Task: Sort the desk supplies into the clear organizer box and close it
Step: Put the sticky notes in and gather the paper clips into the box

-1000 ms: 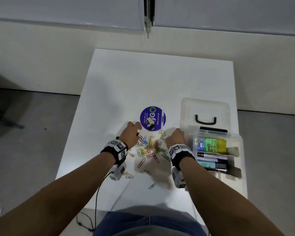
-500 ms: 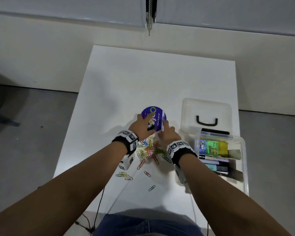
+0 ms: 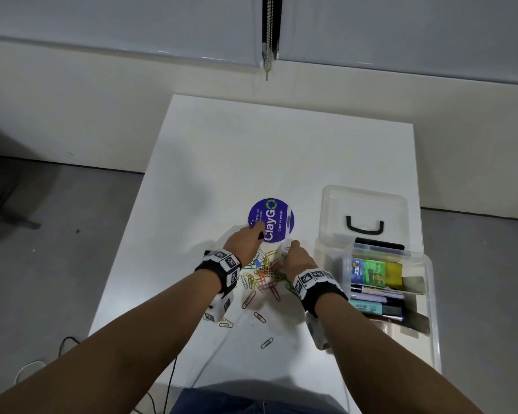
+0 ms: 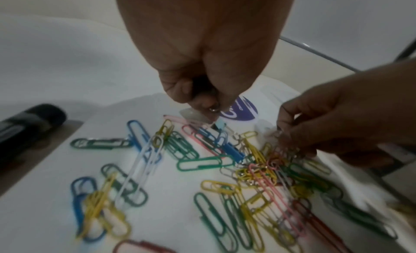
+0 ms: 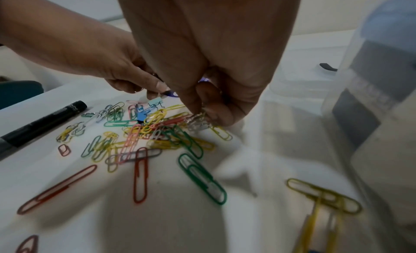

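Several coloured paper clips (image 3: 262, 274) lie in a loose pile on the white table (image 3: 251, 150), just in front of a round purple sticker (image 3: 271, 220). My left hand (image 3: 259, 231) is at the pile's far left edge, its fingertips (image 4: 209, 107) pinching a small pale-blue clip (image 5: 155, 102). My right hand (image 3: 290, 249) is at the far right edge, fingers curled, pinching a bunch of silvery paper clips (image 5: 198, 120). The clear organizer box (image 3: 431, 294) stands to the right with its lid (image 3: 362, 204) open behind it. It holds markers and coloured packets.
A black marker (image 5: 42, 121) lies on the table left of the clips; the head view does not show it. Single clips (image 3: 266, 343) are scattered toward the table's near edge. Cables hang off the front edge. Grey floor lies on both sides of the table.
Both hands moved from the middle of the pile forward toward the purple sticker. The right hand then drew back a little to the pile's far edge and is bunched on clips.
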Motion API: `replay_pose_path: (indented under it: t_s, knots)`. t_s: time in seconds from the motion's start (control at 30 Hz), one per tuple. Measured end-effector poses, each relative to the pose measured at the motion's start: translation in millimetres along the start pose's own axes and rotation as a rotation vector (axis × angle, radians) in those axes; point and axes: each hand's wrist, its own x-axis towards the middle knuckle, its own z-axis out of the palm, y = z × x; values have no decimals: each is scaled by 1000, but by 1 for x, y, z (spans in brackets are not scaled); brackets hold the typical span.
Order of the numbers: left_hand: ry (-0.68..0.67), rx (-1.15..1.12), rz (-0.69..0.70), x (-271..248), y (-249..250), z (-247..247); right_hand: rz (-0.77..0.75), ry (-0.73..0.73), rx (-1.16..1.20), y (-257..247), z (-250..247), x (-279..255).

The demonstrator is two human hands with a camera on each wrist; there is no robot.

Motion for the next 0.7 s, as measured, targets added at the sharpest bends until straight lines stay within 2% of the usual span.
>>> replay_pose_path:
  t_s: [0.2, 0.37, 0.53, 0.7]
  knots:
    - [111, -246, -18, -23, 0, -10, -32, 135, 97, 4, -2, -9]
    - [109, -304, 41, -43, 18, -16, -143, 212, 269, 0, -18, -38]
    - [80, -344, 189, -75, 77, -18, -314, 328, 394, 28, -54, -92]
    - [-81, -283, 334, -107, 149, -5, -317, 348, 460, 103, -82, -150]
